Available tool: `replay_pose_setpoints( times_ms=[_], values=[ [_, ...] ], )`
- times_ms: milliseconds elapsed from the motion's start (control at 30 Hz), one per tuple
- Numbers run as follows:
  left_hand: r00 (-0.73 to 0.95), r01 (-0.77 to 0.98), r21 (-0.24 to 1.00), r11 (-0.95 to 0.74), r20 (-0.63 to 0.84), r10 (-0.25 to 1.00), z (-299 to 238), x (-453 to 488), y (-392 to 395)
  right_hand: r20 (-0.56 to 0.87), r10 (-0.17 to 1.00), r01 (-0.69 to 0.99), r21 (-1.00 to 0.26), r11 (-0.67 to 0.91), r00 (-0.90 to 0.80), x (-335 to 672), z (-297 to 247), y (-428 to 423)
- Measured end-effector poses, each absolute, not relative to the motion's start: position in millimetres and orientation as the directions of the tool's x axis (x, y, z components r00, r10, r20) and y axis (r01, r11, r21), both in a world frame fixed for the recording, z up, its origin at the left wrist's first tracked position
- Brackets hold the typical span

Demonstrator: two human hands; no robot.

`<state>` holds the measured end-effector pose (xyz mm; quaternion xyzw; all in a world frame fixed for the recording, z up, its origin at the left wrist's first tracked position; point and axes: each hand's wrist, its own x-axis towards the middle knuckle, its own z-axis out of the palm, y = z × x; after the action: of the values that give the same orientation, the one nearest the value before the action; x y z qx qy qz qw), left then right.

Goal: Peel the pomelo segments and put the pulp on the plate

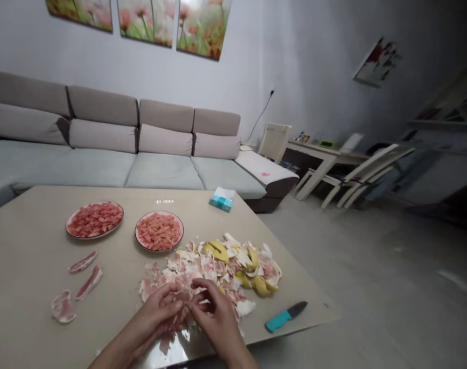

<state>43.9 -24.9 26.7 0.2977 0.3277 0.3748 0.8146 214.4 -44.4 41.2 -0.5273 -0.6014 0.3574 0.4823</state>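
Both hands are close together over the near edge of the table. My left hand (160, 312) has its fingers curled around a reddish piece of pomelo (178, 322), largely hidden by the fingers. Thumb and forefinger of my right hand (217, 316) are pinched at that piece. Just beyond them spreads a heap of pomelo peel (217, 251), white pith and pinkish membrane. Three pomelo segments (89, 283) lie to the left. Behind are two plates of loose red pulp, an oval plate (67, 230) and a round plate (136, 237).
A knife with a turquoise handle (278, 321) lies near the table's right edge. A blue tissue pack (221, 200) sits at the far edge of the table (22, 246). Beyond it stands a long sofa (99, 166); a dining table and chairs (325, 163) are at the right.
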Motion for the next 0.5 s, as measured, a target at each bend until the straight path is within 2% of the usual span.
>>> replay_pose_setpoints(
  times_ms=[133,300,400,500],
  values=[
    [0.476,-0.451,0.644,0.618,-0.412,0.777,16,42,-36,0.123,0.99,0.307,-0.947,0.097,0.066,215,38,-50],
    [0.505,-0.476,0.599,0.643,-0.412,0.758,21,40,-46,0.065,0.998,0.296,-0.953,0.056,0.022,210,32,-59],
    [0.542,-0.43,0.623,0.653,-0.4,0.739,19,44,-48,0.042,0.998,0.255,-0.967,0.026,0.055,210,29,-62],
    [0.532,-0.361,0.719,0.594,-0.364,0.764,13,48,-49,0.063,0.997,0.255,-0.966,0.052,0.034,211,28,-63]
  ],
)
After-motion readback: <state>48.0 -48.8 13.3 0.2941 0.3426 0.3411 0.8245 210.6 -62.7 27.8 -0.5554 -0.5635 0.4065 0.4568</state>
